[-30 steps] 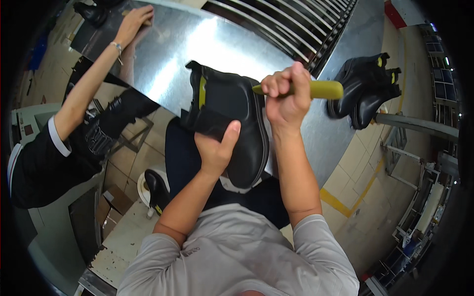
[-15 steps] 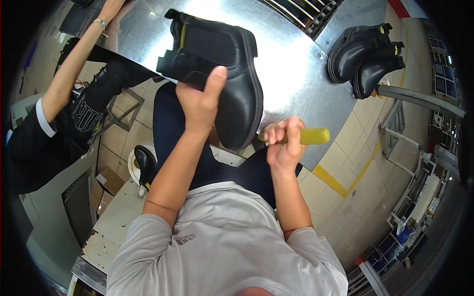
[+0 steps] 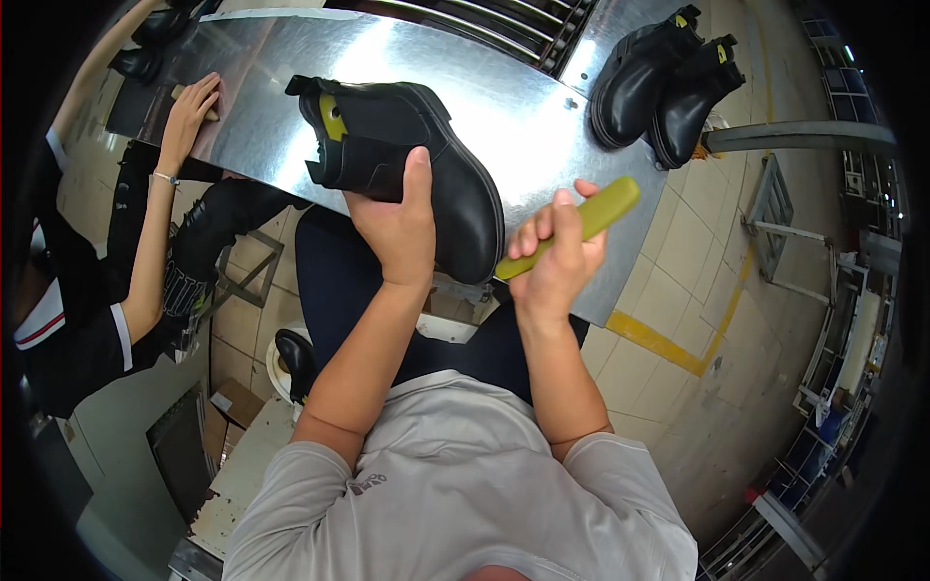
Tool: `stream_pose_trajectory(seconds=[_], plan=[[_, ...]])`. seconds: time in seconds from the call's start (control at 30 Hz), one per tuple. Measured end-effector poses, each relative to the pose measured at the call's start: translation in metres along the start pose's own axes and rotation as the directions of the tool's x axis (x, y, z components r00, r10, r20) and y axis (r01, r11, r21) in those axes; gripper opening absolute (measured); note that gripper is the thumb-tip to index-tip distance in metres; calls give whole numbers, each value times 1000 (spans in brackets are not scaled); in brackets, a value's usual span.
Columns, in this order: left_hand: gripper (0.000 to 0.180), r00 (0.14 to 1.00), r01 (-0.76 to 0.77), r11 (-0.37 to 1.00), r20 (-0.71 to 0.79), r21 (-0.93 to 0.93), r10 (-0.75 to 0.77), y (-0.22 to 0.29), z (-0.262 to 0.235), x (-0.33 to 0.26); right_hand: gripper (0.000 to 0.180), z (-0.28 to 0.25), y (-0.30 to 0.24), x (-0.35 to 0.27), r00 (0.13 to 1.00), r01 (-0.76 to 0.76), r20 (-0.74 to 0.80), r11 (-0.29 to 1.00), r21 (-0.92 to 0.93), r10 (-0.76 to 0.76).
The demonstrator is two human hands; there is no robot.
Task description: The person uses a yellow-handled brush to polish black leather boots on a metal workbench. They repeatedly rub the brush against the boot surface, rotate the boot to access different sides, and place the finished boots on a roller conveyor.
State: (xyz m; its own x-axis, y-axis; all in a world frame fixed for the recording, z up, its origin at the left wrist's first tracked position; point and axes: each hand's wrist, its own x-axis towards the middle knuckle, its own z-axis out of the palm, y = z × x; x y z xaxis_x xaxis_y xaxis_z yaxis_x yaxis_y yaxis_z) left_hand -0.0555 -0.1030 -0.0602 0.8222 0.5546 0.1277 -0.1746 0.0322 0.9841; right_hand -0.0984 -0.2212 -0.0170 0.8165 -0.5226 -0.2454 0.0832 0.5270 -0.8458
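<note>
My left hand grips a black ankle boot by its side, the thumb lying over the upper. The boot is held tilted above the near edge of the metal table, toe toward me, and a yellow-green lining shows in its opening. My right hand is closed around a long yellow-green bar-shaped tool, whose kind I cannot make out. The tool's lower end is at the sole edge beside the toe; whether it touches is unclear.
Two more black boots stand at the table's right corner. Behind the metal table runs a roller rack. On the left, a co-worker's hand rests on the table. A black shoe sits low left, near a worn bench.
The boot has shifted slightly left and turned, showing more of its opening. The tool has swung from level to slanting up and right. The co-worker's hand has moved down onto the table.
</note>
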Motion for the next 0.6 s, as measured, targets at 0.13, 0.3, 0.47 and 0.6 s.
stream_pose_trajectory(seconds=[0.13,0.3,0.47,0.6], plan=[[43,1000,-17,998,0,59,17,1,-4,-1,27,11,4,1,998,63,-19,995,-82,-65],[41,1000,-1,992,6,127,0,1,-6,-3,28,32,6,26,995,101,3,980,-173,-102],[43,999,-5,990,40,138,0,-3,-3,-4,31,46,11,49,997,30,82,954,-297,-6],[43,996,-78,985,60,152,69,0,4,-1,29,58,46,100,974,203,164,927,-316,-158]])
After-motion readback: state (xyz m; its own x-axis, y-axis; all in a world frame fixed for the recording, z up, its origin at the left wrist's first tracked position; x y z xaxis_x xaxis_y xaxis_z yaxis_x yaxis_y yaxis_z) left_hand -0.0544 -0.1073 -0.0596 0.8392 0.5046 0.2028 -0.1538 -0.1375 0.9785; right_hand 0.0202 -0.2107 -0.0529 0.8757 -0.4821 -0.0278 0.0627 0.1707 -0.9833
